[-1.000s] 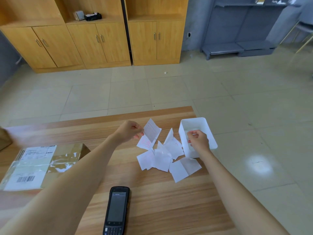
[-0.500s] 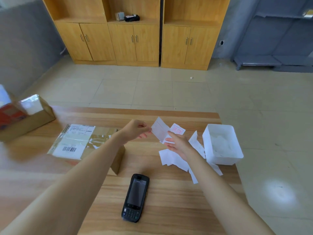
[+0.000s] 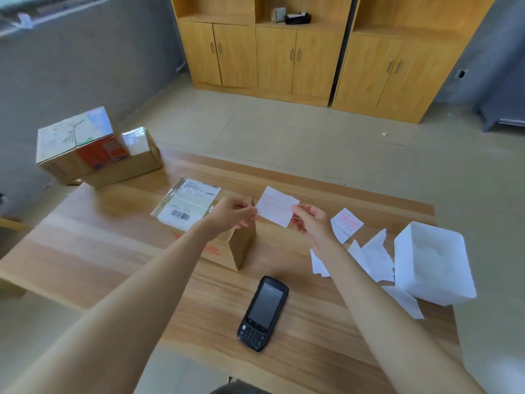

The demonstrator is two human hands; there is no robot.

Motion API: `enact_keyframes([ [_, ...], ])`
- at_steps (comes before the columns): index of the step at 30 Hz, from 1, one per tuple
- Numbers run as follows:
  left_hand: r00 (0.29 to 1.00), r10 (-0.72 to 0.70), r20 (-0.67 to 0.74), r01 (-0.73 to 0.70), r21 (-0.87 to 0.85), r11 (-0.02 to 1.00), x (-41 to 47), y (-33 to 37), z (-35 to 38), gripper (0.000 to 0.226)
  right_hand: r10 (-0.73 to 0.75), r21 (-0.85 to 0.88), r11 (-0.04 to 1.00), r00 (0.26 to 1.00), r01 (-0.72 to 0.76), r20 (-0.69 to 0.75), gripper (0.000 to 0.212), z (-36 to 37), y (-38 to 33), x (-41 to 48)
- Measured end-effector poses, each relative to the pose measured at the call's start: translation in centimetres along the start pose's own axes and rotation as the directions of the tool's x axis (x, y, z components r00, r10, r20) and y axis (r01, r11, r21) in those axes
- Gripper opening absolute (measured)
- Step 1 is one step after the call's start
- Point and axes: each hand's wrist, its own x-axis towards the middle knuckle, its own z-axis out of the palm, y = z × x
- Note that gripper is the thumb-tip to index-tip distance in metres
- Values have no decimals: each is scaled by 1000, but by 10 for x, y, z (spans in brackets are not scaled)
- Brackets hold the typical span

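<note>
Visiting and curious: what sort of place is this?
Probably a parcel mailroom or office: a brown cardboard box with a barcoded shipping label, a black handheld keypad scanner, a white paper slip pinched between left hand and right hand.

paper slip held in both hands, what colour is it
The slip is white with faint red print; head view.

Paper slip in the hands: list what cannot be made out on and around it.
Head view:
- Paper slip: red print too small to read.
- Box: label text too small, top partly behind left hand.
- Loose papers: partly hidden behind the right arm.
- Scanner: keys too small to read.
</note>
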Motion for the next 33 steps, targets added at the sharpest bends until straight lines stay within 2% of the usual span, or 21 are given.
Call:
enact_keyframes([
  [7, 1000, -22, -22, 21, -38, 999, -1, -16, -24, 14, -49, -7, 999, 999, 49, -7, 1, 28, 2, -2],
  [14, 1000, 1, -25, -2, -44, 999, 3, -30, -54, 14, -118, -51, 992, 989, 114, -90, 11, 65, 0, -4],
  [27, 995, 33, 99, -33, -4, 999, 10, -67, -118, 13, -236, -164, 966, 938, 198, -255, 3, 134, 31, -2],
  [33, 994, 48, 99, -47, -12, 999, 8, -74, -121, 13, -266, -255, 950, 895, 180, -358, 20, 146, 43, -9],
])
